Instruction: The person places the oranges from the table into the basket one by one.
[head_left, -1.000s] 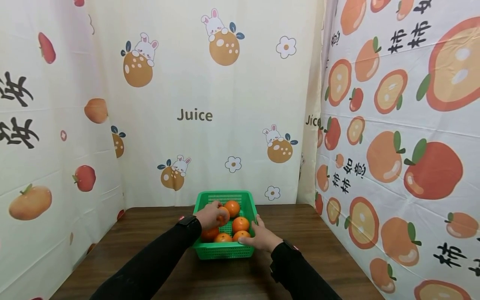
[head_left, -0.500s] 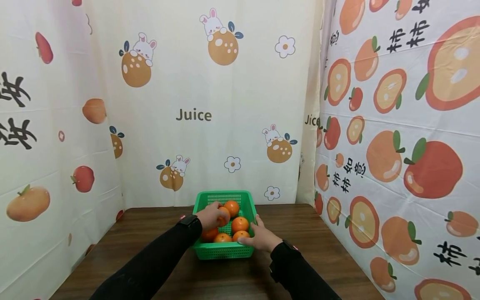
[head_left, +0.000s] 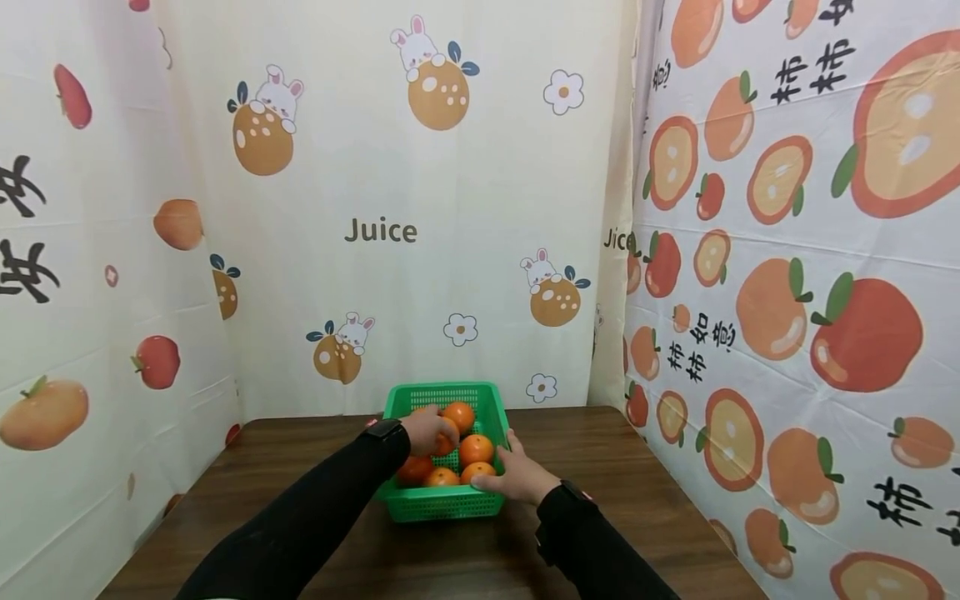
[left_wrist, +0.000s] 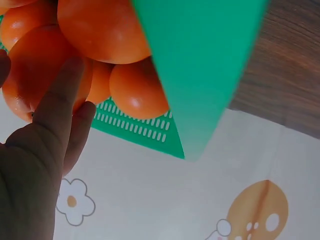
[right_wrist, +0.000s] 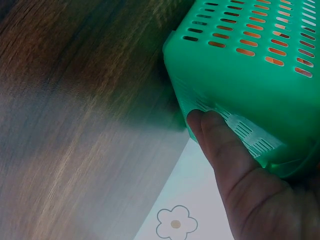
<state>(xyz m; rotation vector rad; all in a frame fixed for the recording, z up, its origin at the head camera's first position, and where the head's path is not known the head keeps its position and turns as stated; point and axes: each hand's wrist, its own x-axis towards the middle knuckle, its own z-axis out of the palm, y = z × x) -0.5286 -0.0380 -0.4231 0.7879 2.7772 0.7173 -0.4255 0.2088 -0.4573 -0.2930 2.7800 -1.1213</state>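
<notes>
A green plastic basket [head_left: 442, 505] with perforated walls stands on the brown table, holding several oranges [head_left: 476, 450]. My left hand [head_left: 429, 432] reaches into its left half from above. There it holds an orange [left_wrist: 37, 70], with the fingers on one side and the thumb tip at the other, as the left wrist view shows. At the basket's right front corner, my right hand [head_left: 525, 475] grips the rim. Its thumb lies over the front edge, and the fingers [right_wrist: 215, 130] rest along the outside of the right wall. The right thumb is hidden in the right wrist view.
The dark wooden table [head_left: 600, 483] extends on both sides of the basket. A cream curtain [head_left: 480, 208] hangs just behind its far edge. Fruit-printed cloths [head_left: 750, 250] close in the right and left sides.
My left hand has shifted slightly right within the basket, and an orange behind it has come into view. My right hand stays on the corner. The head view has turned slightly right.
</notes>
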